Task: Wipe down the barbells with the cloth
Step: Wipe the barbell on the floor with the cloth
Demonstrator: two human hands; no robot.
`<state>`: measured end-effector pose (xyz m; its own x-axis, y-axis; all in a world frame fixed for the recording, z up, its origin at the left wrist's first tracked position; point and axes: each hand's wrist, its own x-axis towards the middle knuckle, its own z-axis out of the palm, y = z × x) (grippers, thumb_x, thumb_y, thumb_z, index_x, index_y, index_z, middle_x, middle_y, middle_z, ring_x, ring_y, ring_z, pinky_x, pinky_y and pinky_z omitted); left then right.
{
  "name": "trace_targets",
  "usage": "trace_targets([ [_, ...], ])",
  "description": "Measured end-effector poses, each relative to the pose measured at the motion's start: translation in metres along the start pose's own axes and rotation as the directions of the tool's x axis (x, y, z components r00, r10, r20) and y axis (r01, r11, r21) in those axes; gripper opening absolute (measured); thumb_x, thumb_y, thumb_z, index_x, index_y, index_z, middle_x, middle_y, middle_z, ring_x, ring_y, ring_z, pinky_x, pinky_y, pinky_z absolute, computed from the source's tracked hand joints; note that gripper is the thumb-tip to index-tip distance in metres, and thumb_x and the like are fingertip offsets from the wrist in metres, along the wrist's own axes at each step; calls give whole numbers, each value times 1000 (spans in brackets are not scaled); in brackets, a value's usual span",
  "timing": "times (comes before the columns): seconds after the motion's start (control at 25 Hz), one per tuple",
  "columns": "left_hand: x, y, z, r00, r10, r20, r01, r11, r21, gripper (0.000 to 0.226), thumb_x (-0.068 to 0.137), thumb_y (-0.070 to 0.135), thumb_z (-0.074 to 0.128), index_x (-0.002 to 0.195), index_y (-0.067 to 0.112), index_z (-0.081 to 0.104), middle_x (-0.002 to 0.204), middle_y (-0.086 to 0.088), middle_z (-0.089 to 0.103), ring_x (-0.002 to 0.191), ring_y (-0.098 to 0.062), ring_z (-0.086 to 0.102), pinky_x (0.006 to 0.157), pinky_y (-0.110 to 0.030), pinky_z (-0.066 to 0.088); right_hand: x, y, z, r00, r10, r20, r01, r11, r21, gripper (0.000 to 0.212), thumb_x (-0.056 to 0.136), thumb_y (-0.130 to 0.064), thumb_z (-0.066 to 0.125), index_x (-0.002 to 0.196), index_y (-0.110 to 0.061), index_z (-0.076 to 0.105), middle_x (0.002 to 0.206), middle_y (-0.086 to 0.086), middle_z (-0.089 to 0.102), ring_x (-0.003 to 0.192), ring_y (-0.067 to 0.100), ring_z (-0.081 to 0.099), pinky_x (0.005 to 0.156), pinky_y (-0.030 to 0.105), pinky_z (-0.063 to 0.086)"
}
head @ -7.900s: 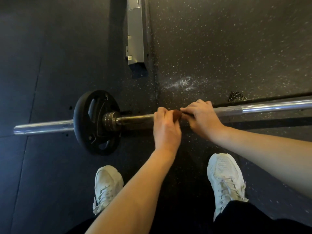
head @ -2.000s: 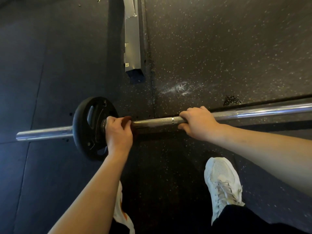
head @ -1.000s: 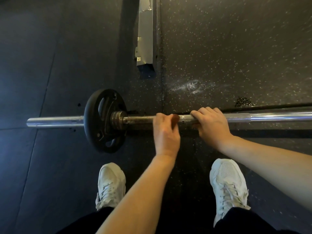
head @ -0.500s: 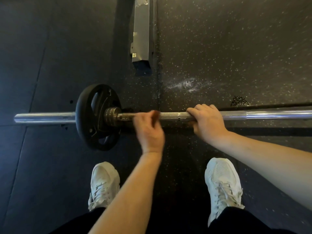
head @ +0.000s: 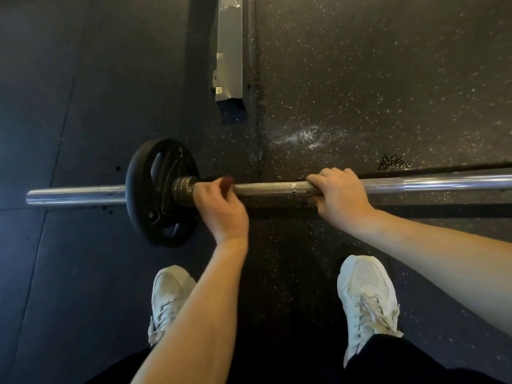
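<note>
A steel barbell [head: 271, 188] lies across the dark rubber floor, running left to right. A black weight plate [head: 155, 195] sits on its left sleeve, beside a ribbed collar [head: 181, 188]. My left hand [head: 219, 209] grips the bar right against that collar, with a small reddish-brown cloth [head: 227, 182] wrapped under its fingers; only a corner of the cloth shows. My right hand [head: 339, 199] is curled over the knurled shaft further right, holding it steady.
A metal rack foot [head: 230, 59] stands on the floor behind the bar. A chalk smear [head: 302, 135] and a small dark pile of debris [head: 393, 162] mark the speckled mat. My white shoes [head: 365, 297] stand just in front of the bar.
My left hand slid the cloth leftward along the shaft, from beside my right hand up to the collar. My right hand kept its grip in place.
</note>
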<state>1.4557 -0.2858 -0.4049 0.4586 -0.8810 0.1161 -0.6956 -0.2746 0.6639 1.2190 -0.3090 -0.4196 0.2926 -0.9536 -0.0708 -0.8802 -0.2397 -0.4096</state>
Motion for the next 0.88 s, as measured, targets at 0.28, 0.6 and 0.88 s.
trace_targets([
  [0.28,1,25,3,888,285,361,-366,913,180,22,100,29,57,117,18,65,113,4,47,98,-4,43,87,-25,43,1,-1,-1,999,-24,24,24,999,-26,41,92,-27,70,132,-20,64,110,1,66,105,23,59,92,38,42],
  [0.6,38,36,2,901,57,430,-251,876,411,18,98,25,59,108,16,70,118,-10,57,102,-25,55,88,-34,47,-2,-5,-3,1000,-11,18,11,1000,-10,33,91,-27,71,124,-21,66,103,-1,66,99,21,59,88,39,45],
  [0.88,17,63,15,797,135,589,-322,920,225,22,99,33,61,115,20,68,113,6,49,94,-8,53,88,-32,53,-4,0,0,998,-57,6,57,998,-29,33,91,-26,70,123,-23,67,101,-2,66,96,20,59,86,37,45],
])
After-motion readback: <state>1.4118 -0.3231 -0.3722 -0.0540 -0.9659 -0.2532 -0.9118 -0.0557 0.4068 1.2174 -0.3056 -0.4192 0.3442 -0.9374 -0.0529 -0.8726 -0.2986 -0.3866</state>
